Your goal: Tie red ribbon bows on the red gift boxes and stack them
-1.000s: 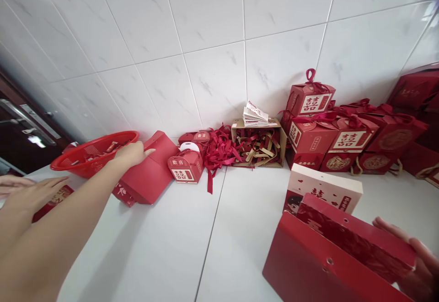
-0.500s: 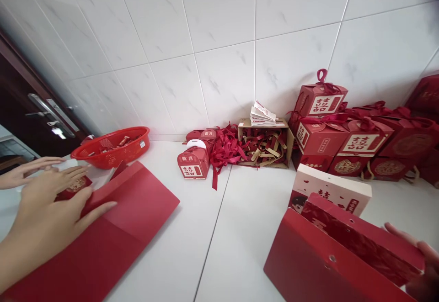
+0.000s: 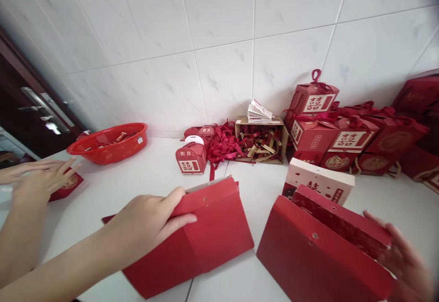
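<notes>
While my left hand (image 3: pixel 152 215) pinches one red bag (image 3: pixel 219 229) at six o'clock by its top, my right hand (image 3: pixel 406 256) touches a second red bag (image 3: pixel 318 256) at five; its grip I can't tell.

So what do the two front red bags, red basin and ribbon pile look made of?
Front red bags: likely stiff paper or card, smooth, faint sheen; flat panels, crisp folds, punched holes.
Red basin: probably plastic, semi-gloss; perforated, moulded-looking wall.
Ribbon pile: seemingly fabric, satiny; limp, tangled strips, fibre unclear.
</notes>
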### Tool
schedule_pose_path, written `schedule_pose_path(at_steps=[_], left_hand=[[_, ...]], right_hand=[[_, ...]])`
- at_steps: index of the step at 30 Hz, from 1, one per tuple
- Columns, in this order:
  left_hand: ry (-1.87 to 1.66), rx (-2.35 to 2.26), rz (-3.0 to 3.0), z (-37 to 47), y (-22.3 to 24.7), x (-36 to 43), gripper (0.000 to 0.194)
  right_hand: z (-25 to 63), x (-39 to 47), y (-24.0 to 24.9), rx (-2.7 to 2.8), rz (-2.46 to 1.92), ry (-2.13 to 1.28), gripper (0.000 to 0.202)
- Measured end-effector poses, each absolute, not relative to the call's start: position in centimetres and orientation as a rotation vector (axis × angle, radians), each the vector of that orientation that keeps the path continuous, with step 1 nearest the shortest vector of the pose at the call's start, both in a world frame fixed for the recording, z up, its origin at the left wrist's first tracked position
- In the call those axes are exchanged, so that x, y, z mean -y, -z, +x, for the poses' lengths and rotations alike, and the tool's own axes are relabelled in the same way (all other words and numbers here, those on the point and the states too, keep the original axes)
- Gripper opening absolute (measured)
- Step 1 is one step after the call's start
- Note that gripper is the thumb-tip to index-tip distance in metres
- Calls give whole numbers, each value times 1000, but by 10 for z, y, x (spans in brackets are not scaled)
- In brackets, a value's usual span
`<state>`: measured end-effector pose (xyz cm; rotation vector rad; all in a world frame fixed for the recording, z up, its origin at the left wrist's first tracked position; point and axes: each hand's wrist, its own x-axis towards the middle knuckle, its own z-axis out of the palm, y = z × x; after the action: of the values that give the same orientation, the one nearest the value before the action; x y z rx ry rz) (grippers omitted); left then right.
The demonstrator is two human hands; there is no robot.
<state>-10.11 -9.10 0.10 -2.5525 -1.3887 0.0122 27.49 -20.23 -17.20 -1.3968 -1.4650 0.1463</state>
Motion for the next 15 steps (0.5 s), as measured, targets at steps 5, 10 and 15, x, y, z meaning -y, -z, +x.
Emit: schedule_pose_path(at_steps=[5,10,15], left_hand=[[-51,1320,-2571,-44,-2,49,34],[-2,1240,-2613,0,-2,12,35],[-25,1235,-2582,34,-5,-17,42]], right_hand=[[258,206,159,1415,-1352,-268,94],[260,208,163,1452,-1315,-448,93],[265,209,167,1378,-1329,-525,91]])
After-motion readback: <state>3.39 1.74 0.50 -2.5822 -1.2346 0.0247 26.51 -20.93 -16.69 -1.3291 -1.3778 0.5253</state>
